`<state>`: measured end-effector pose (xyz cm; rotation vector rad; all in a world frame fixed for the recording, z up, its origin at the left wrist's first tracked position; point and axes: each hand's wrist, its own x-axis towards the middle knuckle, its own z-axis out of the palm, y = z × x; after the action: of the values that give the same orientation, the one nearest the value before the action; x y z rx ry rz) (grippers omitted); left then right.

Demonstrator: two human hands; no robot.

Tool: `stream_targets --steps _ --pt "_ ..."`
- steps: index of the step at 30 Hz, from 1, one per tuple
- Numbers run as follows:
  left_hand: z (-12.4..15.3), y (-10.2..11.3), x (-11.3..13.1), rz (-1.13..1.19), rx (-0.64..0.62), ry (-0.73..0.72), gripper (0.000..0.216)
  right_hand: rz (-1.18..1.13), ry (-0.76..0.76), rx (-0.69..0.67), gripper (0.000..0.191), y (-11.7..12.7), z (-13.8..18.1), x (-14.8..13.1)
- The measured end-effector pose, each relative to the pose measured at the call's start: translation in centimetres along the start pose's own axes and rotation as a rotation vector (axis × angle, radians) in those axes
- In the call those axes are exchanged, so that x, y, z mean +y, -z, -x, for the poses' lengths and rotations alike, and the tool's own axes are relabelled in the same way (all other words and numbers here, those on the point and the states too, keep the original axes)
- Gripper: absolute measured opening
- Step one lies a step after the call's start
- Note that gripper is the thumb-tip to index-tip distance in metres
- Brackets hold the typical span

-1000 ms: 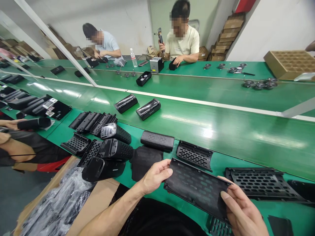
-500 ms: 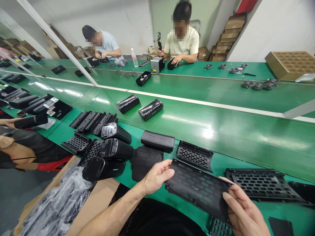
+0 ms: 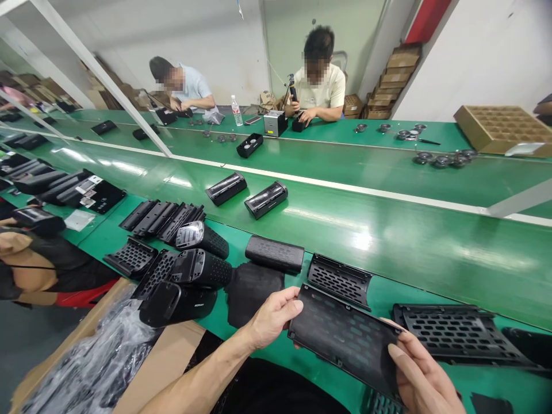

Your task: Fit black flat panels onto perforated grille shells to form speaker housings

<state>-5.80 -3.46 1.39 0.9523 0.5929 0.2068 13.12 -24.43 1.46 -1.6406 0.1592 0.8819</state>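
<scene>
Between my two hands is a black speaker grille panel (image 3: 345,333), its slots showing faintly through a dark mesh lining. My left hand (image 3: 276,315) pinches its left end, thumb on top. At the right end my right hand (image 3: 420,362) grips it, thumb on the lining and fingers along the edge. Just behind the held panel lies a slotted grille (image 3: 340,279). A stack of black mesh sheets (image 3: 254,290) is left of it, beside a curved grille cover (image 3: 275,253). Further right rests another slotted grille (image 3: 448,330); part of one more (image 3: 382,401) shows below my hands.
Black speaker housings (image 3: 202,267) and grille parts crowd the bench at left. Two housings (image 3: 266,198) sit on the green conveyor (image 3: 388,230). A carton of plastic-wrapped parts (image 3: 99,356) stands lower left. Two people work across the line; another person's arm (image 3: 34,264) is at far left.
My view has shifted slightly, so the scene sits a little lower. Both hands keep the same hold on the panel. The person opposite has shifted the tool held in one hand.
</scene>
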Motion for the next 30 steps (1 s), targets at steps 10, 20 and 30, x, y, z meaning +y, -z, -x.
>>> stream_targets --steps 10,20,30 --pt "-0.4 0.2 -0.3 0.045 -0.015 0.026 0.036 0.034 -0.026 0.083 0.100 0.4 -0.7 1.1" --pt "-0.5 0.2 -0.3 0.020 0.015 0.037 0.036 0.027 0.034 0.051 0.084 0.9 -1.6 2.3" --pt "-0.5 0.2 -0.2 -0.025 0.004 0.008 0.032 -0.003 -0.063 -0.032 0.086 0.5 -1.6 1.7"
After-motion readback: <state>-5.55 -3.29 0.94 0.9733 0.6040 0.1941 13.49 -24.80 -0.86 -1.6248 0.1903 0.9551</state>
